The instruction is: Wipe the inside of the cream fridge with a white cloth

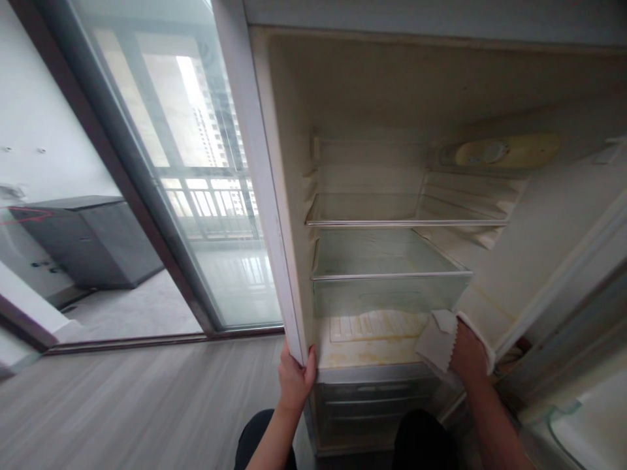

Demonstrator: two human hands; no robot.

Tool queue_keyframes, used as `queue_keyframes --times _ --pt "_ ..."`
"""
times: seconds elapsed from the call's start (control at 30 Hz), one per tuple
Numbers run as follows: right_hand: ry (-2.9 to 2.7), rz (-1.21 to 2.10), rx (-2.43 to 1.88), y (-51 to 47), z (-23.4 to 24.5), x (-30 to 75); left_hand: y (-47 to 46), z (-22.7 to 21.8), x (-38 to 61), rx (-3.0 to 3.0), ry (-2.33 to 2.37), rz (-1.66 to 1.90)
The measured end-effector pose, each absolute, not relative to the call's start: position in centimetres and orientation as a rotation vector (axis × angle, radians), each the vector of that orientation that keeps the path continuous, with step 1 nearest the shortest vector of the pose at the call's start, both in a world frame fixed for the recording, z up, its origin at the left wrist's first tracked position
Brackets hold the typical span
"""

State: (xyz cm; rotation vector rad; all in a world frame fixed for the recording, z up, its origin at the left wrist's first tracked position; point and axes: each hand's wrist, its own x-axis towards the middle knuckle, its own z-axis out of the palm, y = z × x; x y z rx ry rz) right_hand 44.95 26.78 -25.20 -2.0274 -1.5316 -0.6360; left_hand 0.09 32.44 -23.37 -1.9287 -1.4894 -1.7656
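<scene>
An open refrigerator [372, 98] stands in front of me, its cream interior stained yellow on the floor of the lower compartment [375, 339]. My left hand [296, 375] grips the refrigerator's left front edge near the bottom, thumb on the inner side. In my right hand [471, 352] is a white cloth [435, 343] with a zigzag edge, pressed against the lower right corner of the compartment. Two glass shelves with metal front trims, the upper shelf [406, 222] and the lower shelf [392, 277], sit above the cloth.
A yellowed control housing with a dial [494, 152] is on the inner right wall. Below the compartment is a lower section with drawers [375, 408]. The open door [582, 418] is at right. Sliding glass doors [206, 196] and a dark grey cabinet [112, 245] are at left.
</scene>
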Motion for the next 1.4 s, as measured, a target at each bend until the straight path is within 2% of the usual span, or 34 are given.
queue_keyframes --times 0.73,1.4 --pt "-1.534 -0.551 -2.018 26.5 -25.3 45.2 32.7 -24.2 0.1 -1.885 -1.469 -1.771" --pt "-1.570 -0.665 -2.040 26.7 -26.5 45.8 32.6 -24.2 0.2 -1.860 -1.530 -1.771"
